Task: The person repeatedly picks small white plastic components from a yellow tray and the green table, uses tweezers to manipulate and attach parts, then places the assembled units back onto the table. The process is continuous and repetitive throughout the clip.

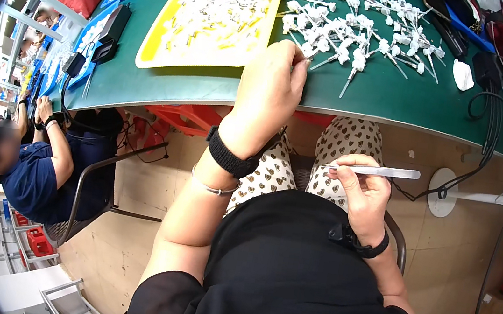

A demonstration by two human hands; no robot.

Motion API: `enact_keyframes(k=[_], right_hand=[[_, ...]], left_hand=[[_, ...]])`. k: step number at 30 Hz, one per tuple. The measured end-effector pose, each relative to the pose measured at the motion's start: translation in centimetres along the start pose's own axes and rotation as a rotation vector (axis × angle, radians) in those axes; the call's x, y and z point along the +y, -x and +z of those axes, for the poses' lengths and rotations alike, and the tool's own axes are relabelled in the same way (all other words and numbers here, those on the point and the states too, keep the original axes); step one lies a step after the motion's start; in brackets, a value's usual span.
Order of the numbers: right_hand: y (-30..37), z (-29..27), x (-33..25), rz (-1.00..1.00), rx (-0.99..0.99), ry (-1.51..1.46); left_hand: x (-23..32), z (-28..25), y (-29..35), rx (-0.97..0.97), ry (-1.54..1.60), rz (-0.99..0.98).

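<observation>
My left hand [269, 89] reaches over the table's near edge with its fingers closed in a pinch. Its fingertips are beside a loose pile of white plastic pieces with thin metal stems [359, 34]; what they hold, if anything, is too small or hidden to name. Below the table edge, over my lap, my right hand [367, 192] is closed round a pair of silver tweezers [391, 173]. The tweezers lie nearly level across the fingers, their blunt end to the right. Left of the pile, a yellow tray [207, 63] holds many small white and metal parts.
A green table [401, 101] spans the view. A crumpled white piece [463, 76] lies right of the pile, near black cables [491, 120]. Black power adapters [112, 31] and blue trays stand at left. A co-worker in dark blue [37, 172] sits at the left.
</observation>
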State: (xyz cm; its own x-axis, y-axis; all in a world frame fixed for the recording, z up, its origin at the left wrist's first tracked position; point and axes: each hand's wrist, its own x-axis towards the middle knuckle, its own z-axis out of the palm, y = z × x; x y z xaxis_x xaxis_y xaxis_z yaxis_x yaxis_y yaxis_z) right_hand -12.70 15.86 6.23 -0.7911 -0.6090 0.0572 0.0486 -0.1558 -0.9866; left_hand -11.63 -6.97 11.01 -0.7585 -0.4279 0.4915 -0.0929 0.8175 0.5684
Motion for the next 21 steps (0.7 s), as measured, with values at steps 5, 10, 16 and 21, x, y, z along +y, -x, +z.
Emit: enact_keyframes(k=[5, 10, 16, 21], right_hand=[[0.0, -0.1, 0.1, -0.026, 0.023, -0.055], [0.1, -0.2, 0.8, -0.037, 0.030, -0.116], [0.4, 0.3, 0.3, -0.037, -0.004, -0.099], [0.7, 0.5, 0.4, -0.078, -0.051, -0.017]], left_hand=[[2.5, -2.1, 5.3, -0.196, 0.696, -0.406], [2.9, -1.9, 11.3, -0.383, 0.740, -0.334], [2.1, 0.2, 14.2, -0.385, 0.824, -0.351], [1.2, 1.2, 15.0, -0.322, 0.735, -0.229]])
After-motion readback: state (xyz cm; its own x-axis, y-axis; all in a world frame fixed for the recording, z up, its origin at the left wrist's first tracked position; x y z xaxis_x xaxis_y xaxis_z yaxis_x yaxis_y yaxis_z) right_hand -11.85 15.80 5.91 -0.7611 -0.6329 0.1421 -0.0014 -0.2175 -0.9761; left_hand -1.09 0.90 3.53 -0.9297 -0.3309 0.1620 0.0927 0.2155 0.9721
